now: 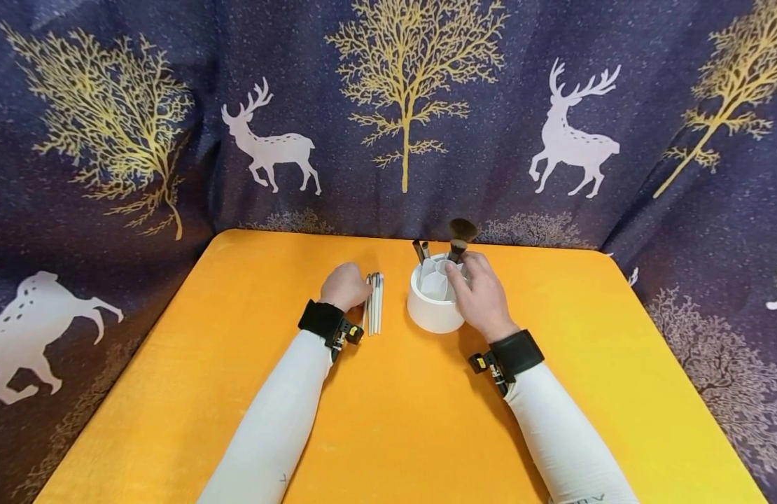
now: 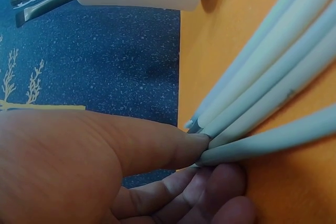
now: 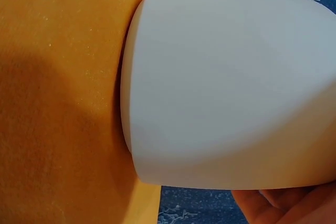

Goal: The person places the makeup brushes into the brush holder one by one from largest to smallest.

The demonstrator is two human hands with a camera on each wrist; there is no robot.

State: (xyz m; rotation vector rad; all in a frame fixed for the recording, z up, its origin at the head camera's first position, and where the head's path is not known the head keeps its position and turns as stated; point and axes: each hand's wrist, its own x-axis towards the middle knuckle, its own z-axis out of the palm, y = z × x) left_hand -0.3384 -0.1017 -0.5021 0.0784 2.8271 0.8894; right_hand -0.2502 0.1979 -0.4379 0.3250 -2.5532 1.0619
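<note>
My left hand (image 1: 345, 287) pinches a slim pale-handled makeup brush (image 2: 273, 138) between thumb and fingers, near one end. Beside it on the table lie several similar brushes (image 1: 377, 308), side by side, their far tips partly hidden by the thumb in the left wrist view. A round white divided holder (image 1: 434, 317) stands upright to their right. My right hand (image 1: 484, 297) grips its right side, thumb at the rim and fingers behind. Several dark-bristled brushes (image 1: 463, 229) stand in the holder's back compartments, bristles up; its front compartments show no brushes.
The orange table (image 1: 388, 420) ends at a back edge just behind the holder. A dark blue cloth (image 1: 363, 168) with white deer and yellow trees hangs behind and at both sides.
</note>
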